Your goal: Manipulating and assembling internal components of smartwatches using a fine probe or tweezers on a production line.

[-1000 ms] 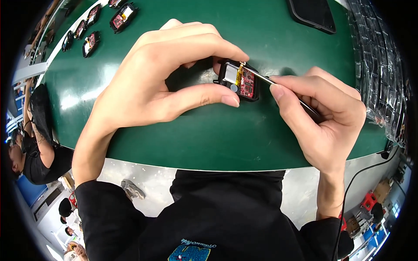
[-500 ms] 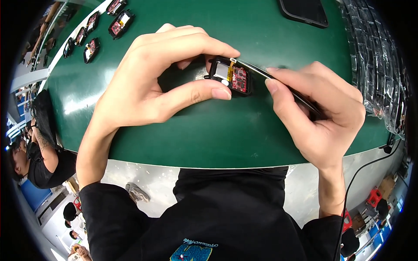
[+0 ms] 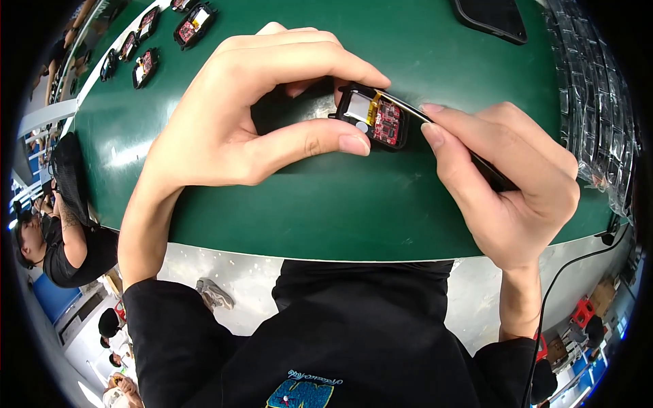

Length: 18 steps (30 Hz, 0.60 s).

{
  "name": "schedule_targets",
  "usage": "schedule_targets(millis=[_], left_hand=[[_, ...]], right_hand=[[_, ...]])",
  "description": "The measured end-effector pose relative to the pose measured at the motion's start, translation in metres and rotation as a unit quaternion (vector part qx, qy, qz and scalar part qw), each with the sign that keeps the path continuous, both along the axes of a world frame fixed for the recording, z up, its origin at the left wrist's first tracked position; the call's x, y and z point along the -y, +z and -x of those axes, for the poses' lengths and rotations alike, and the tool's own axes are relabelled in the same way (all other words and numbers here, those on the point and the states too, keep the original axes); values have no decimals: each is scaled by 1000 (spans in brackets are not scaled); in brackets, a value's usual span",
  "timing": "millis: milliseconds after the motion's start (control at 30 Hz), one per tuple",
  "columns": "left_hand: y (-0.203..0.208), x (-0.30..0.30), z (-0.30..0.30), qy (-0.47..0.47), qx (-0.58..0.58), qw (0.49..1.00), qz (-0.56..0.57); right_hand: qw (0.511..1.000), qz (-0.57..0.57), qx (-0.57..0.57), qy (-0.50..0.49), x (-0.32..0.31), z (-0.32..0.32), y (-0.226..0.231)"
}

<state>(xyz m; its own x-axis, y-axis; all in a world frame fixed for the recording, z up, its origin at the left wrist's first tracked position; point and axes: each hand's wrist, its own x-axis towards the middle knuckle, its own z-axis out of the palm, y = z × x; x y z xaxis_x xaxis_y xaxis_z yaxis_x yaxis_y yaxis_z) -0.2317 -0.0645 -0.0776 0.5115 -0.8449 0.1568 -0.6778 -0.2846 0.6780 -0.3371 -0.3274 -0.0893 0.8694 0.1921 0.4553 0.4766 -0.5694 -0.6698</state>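
Observation:
Between the thumb and fingers of my left hand (image 3: 255, 115) is a small black device housing (image 3: 400, 141), open side up. Inside it show a silver battery (image 3: 358, 107), a strip of yellow tape and a red circuit board (image 3: 388, 124). A white round piece sits by the battery, near my thumb tip. My right hand (image 3: 507, 160) is closed around slim dark tweezers (image 3: 415, 111). Their tip reaches into the housing at the yellow tape, along its upper edge. My left index fingertip rests close to that tip.
Several similar open housings (image 3: 194, 26) lie at the far left of the green table (image 3: 326, 224). A black phone (image 3: 491, 19) is at the far right. Clear plastic trays (image 3: 592, 102) line the right side. A black cable (image 3: 564, 272) hangs at the right; another person (image 3: 75, 238) sits at the left.
Both hands, the housing and the tweezers have shifted slightly right. The tweezers' tip, earlier at a small white end piece on the housing's upper edge, is now lower against the yellow tape.

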Motion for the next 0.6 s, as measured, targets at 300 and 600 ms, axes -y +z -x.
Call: schedule_targets(millis=[300, 600], left_hand=[[-1, -2, -7, -44, -49, 998, 9], [3, -2, -8, -63, 5, 998, -15]], right_hand=[[992, -56, -114, 7, 3, 3, 6], [991, -56, -120, 2, 2, 4, 6]])
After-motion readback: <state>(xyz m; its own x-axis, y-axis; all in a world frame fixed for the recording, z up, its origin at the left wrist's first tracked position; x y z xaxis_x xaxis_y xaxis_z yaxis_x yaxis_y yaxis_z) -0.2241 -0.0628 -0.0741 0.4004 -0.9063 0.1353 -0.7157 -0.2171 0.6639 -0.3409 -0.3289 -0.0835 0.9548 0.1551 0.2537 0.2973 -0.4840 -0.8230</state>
